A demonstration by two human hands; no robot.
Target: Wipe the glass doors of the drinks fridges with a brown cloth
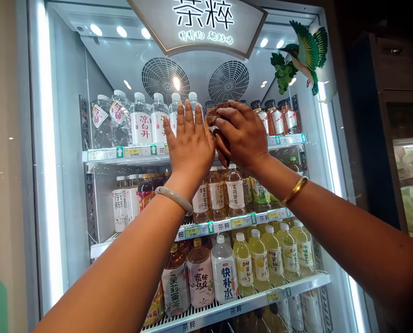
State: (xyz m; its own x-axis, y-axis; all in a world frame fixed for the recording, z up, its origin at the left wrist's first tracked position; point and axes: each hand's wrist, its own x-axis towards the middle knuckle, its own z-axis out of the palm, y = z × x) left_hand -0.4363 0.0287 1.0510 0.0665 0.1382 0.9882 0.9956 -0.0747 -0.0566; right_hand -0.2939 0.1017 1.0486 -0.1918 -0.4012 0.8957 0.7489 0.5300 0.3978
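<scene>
Refrigerated shelves fill the frame. At upper centre the right hand [241, 132] is curled around what looks like a brown tea bottle [213, 115], upright at the top shelf [286, 140]. The left hand [189, 138], fingers spread flat, sits just left of it, touching.

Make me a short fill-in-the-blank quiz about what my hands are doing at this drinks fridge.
1. The left hand is held flat and ____.
2. The right hand grips a brown tea bottle on the ____ shelf.
3. The pale jade bangle circles the ____ wrist.
4. The gold bangle circles the ____ wrist.
Missing words: open; top; left; right
</scene>
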